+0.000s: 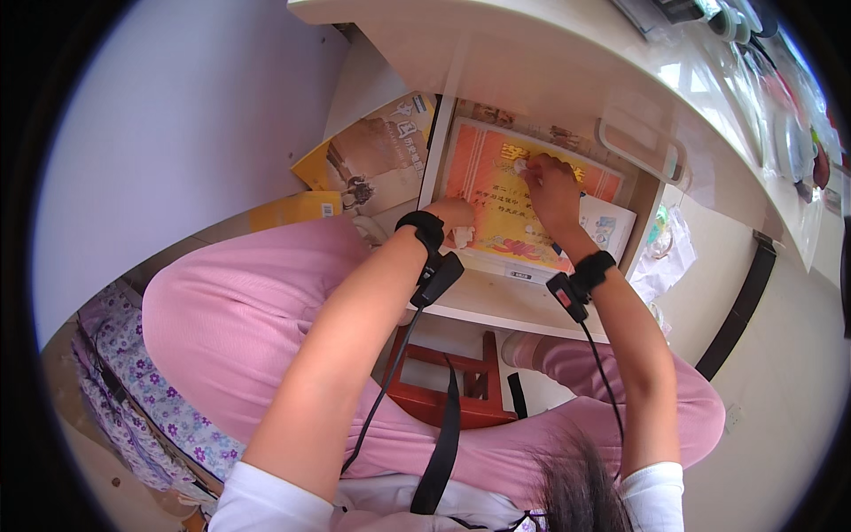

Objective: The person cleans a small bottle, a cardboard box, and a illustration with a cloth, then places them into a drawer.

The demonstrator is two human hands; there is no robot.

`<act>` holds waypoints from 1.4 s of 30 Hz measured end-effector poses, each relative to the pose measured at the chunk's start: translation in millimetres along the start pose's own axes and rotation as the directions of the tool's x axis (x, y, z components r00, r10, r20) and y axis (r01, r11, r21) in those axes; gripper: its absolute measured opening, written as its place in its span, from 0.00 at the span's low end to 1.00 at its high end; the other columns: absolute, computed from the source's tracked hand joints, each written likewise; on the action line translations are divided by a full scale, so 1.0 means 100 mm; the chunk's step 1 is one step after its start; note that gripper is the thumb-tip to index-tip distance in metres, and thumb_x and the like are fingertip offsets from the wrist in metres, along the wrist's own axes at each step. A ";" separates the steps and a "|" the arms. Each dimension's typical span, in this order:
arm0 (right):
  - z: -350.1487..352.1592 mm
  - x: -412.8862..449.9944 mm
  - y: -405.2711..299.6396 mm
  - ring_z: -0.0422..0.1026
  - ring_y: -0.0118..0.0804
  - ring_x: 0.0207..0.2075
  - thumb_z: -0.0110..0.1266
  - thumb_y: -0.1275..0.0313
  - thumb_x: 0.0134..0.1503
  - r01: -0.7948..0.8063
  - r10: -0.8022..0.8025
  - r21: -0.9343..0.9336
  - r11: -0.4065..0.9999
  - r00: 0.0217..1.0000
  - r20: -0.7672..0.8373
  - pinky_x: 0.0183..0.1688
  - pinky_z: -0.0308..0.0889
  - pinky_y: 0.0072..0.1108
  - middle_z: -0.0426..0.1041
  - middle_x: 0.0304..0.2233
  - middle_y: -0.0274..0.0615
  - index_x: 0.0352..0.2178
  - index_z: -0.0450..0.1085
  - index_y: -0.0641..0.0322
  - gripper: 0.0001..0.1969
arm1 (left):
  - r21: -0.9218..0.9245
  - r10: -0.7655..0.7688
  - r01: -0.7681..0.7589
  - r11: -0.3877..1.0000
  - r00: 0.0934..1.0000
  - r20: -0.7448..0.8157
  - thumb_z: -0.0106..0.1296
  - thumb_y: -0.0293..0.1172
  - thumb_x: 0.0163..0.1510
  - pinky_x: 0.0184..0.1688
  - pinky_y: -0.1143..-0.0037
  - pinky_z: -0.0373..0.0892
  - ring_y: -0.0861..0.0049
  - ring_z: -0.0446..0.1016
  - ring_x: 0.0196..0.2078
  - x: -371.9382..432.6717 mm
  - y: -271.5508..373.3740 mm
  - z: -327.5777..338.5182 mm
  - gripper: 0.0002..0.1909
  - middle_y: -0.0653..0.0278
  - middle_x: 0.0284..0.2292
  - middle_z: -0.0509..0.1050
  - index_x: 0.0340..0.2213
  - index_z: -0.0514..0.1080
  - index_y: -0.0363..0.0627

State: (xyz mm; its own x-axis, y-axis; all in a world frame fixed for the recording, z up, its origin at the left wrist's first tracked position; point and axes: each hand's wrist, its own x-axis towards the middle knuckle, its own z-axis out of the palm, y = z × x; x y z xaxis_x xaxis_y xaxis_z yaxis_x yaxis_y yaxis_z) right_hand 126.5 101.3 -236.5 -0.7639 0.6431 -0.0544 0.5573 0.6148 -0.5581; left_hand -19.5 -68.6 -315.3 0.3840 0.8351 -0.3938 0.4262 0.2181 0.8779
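An open white drawer [492,287] lies before me, with an orange-and-yellow certificate [482,156] bearing writing flat inside it. Over the upper middle of the certificate, my right hand [557,193] pinches a small wad of white tissue [520,166] between thumb and fingers. My left hand [455,213] rests at the certificate's left edge, its fingers bent and partly hidden. A crumpled white tissue [463,236] shows right under that hand; whether the hand grips it is not clear. A white booklet or sheet [615,223] with small pictures sticks out to the right of the certificate.
Left of the drawer lie a brown-and-yellow atlas-like book [382,156] and a yellow book [286,211]. A desktop edge with a curved handle [641,153] nearby overhangs the drawer. A red wooden stool [445,399] stands below, and crumpled plastic and paper [665,259] sit at right.
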 end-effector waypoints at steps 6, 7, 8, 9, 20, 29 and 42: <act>0.07 -0.36 -0.01 0.68 0.47 0.30 0.52 0.73 0.41 0.434 -0.427 0.063 0.899 0.831 0.357 0.34 0.62 0.34 0.68 0.21 0.47 0.21 0.67 0.60 0.04 | -0.475 -0.151 0.203 0.856 0.978 0.145 0.52 0.31 0.41 0.27 0.71 0.68 0.65 0.72 0.28 0.10 0.09 0.04 0.07 0.58 0.24 0.73 0.26 0.72 0.43; 0.08 -0.38 0.04 0.68 0.47 0.30 0.52 0.73 0.41 0.453 -0.451 0.080 0.888 0.821 0.350 0.34 0.62 0.34 0.68 0.21 0.47 0.21 0.67 0.60 0.04 | -0.439 -0.139 0.185 0.879 0.981 0.135 0.49 0.30 0.45 0.26 0.73 0.69 0.68 0.73 0.27 0.14 0.12 0.03 0.06 0.59 0.25 0.74 0.25 0.72 0.43; 0.06 -0.32 0.14 0.68 0.47 0.30 0.52 0.73 0.41 0.451 -0.444 0.067 0.890 0.825 0.351 0.34 0.62 0.34 0.68 0.21 0.47 0.21 0.67 0.60 0.04 | -0.400 -0.126 0.167 0.901 0.984 0.126 0.46 0.30 0.48 0.25 0.75 0.71 0.72 0.74 0.27 0.18 0.17 0.01 0.07 0.61 0.25 0.75 0.25 0.72 0.42; 0.06 -0.20 0.19 0.68 0.47 0.31 0.52 0.73 0.41 0.396 -0.351 -0.102 0.913 0.887 0.300 0.35 0.62 0.34 0.68 0.21 0.46 0.21 0.67 0.60 0.04 | -0.426 -0.140 0.161 0.890 0.987 0.081 0.46 0.30 0.48 0.25 0.75 0.70 0.72 0.74 0.26 0.14 0.10 0.01 0.07 0.60 0.25 0.75 0.25 0.72 0.42; 0.04 -0.51 0.07 0.67 0.46 0.33 0.49 0.75 0.43 0.465 -0.412 -0.019 0.885 0.801 0.434 0.38 0.62 0.31 0.70 0.26 0.44 0.26 0.69 0.57 0.06 | -0.355 -0.088 0.109 0.928 0.993 0.076 0.58 0.32 0.34 0.28 0.67 0.66 0.56 0.70 0.28 0.11 0.16 -0.02 0.13 0.52 0.23 0.71 0.26 0.71 0.42; -0.06 -0.06 0.15 0.68 0.45 0.33 0.55 0.72 0.39 -0.018 0.043 -0.189 0.982 0.990 0.131 0.38 0.63 0.31 0.70 0.26 0.44 0.24 0.67 0.60 0.08 | -0.365 -0.093 0.111 0.924 0.993 0.067 0.42 0.29 0.50 0.25 0.75 0.71 0.72 0.74 0.27 0.03 0.13 -0.01 0.07 0.59 0.25 0.75 0.26 0.70 0.42; -0.18 0.00 0.19 0.68 0.41 0.33 0.51 0.74 0.47 0.074 -0.078 -0.211 0.975 0.997 -0.010 0.38 0.64 0.28 0.71 0.27 0.46 0.31 0.70 0.62 0.08 | -0.442 -0.119 0.152 0.884 0.988 0.100 0.48 0.29 0.47 0.22 0.77 0.69 0.73 0.73 0.25 0.09 0.03 0.05 0.05 0.59 0.25 0.75 0.23 0.73 0.44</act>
State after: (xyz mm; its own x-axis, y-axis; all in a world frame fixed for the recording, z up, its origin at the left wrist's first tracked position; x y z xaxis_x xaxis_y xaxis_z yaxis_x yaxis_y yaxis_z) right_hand 143.1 121.2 -232.3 -0.8016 0.5979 -0.0020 0.5552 0.7431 -0.3736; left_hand -10.3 -62.7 -317.9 0.4104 0.7484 -0.5210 0.0732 0.5425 0.8369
